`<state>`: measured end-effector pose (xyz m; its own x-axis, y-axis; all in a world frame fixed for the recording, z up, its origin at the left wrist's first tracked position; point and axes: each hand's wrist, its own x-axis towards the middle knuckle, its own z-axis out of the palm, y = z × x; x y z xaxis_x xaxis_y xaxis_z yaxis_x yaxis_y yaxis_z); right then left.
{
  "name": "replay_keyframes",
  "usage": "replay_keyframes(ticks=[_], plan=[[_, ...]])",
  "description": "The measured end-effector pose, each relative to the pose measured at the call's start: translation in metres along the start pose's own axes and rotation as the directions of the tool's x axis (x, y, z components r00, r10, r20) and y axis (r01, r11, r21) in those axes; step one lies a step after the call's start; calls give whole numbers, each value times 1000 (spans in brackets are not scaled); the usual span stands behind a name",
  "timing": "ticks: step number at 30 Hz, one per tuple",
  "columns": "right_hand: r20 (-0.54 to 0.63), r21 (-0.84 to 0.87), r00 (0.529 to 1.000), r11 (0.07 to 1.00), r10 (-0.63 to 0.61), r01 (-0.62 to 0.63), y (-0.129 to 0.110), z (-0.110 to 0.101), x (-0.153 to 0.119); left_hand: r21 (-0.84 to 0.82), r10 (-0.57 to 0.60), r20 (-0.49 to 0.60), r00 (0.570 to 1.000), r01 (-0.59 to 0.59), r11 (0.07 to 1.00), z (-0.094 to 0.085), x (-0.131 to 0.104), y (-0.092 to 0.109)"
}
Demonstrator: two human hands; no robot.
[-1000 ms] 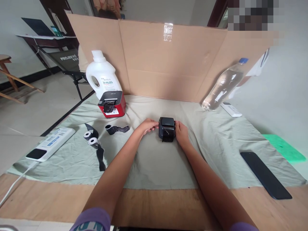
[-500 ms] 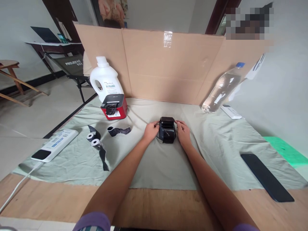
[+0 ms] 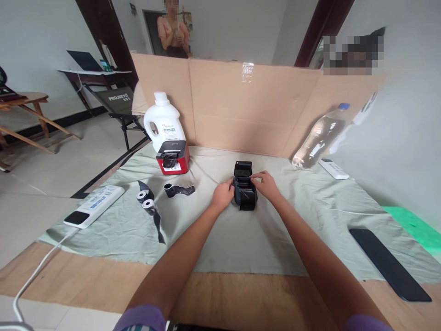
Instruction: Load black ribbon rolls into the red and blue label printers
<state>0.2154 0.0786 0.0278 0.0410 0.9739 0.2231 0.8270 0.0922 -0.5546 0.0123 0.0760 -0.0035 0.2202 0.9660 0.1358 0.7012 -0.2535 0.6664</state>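
Observation:
A small black receipt printer (image 3: 245,198) stands on the cloth in front of me, its black lid (image 3: 243,168) raised at the back. Dark paper hangs over the printer's front. My left hand (image 3: 223,195) is closed against the left side, with some fingertips hidden by the body. At the upper right edge, beside the lid's base, my right hand (image 3: 266,185) grips with thumb and fingers. Black-coated paper rolls lie to the left: one roll (image 3: 178,189) with its tail out, and two more, including this roll (image 3: 149,207), close together.
A red and black printer (image 3: 174,158) stands before a white detergent jug (image 3: 164,118). A cardboard screen (image 3: 241,108) spans the back, with a water bottle (image 3: 319,138) leaning at right. A white power bank (image 3: 94,208) and a black phone (image 3: 389,264) flank the cloth.
The printer's lid has swung further up and back, showing its inside. My right hand has shifted to the printer's upper right edge. The camera view has tilted up and turned slightly left.

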Motion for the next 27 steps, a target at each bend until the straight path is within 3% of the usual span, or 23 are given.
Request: replay_keyframes(ticks=[3,7,11,15,18,21,24,27], plan=[[185,-174,983,983,-16,49,-14,-12,16,95,7,22,1000,-9,995,-1,-16,5],[418,-367,895,930,158,8,-37,-16,33,213,75,43,996,-82,974,3,-44,8],[451,-411,868,911,207,-4,-53,-15,36,274,146,20,989,-146,951,7,-60,5],[394,-433,898,902,194,-5,-61,-29,35,231,153,8,988,-151,961,9,-57,0],[304,-243,945,969,120,-44,-73,-48,35,200,165,6,986,-163,966,8,-54,-2],[226,158,974,986,24,-61,-105,-53,30,173,167,3,986,-165,971,6,-55,-1],[199,403,971,914,-135,45,-156,-32,15,164,166,-1,986,-163,973,5,-56,0],[279,414,888,880,-366,233,-206,11,-6,146,185,12,983,-185,972,5,-56,-2]])
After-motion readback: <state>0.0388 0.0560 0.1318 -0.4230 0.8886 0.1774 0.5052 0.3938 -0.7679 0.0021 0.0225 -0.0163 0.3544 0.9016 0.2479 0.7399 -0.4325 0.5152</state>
